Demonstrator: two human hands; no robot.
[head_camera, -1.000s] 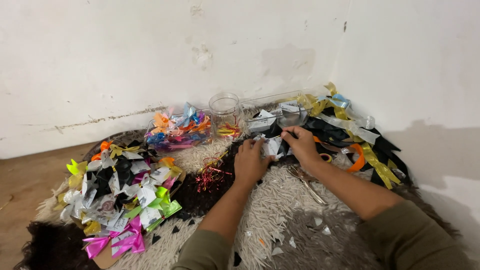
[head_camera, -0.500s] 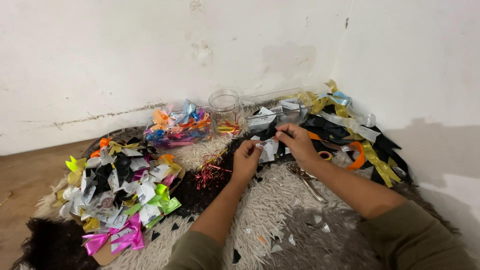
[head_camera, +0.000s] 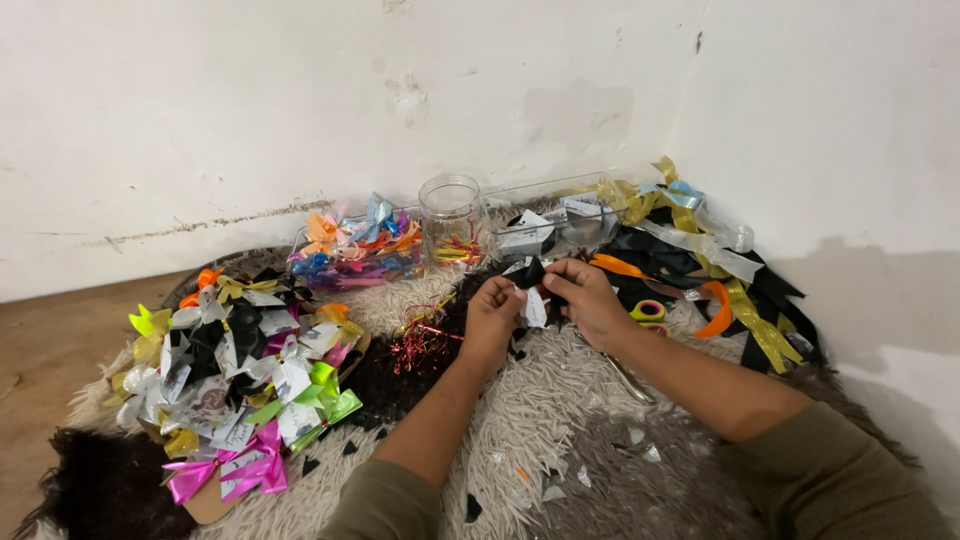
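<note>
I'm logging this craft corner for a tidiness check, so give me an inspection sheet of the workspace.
Surface: shaggy rug, strewn with paper scraps.
Job's things: black ribbon piece with a white tag.
Clutter: pile of finished bows, clear box of coloured bows, glass jar, loose ribbon heap, tape roll.
Grippers: left hand and right hand both pinch the ribbon piece.
Cables: nothing seen.
Surroundings: scuffed white wall.

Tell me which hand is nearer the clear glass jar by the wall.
Left. The left hand lies just below and slightly right of the clear glass jar; the right hand sits farther right.
</note>
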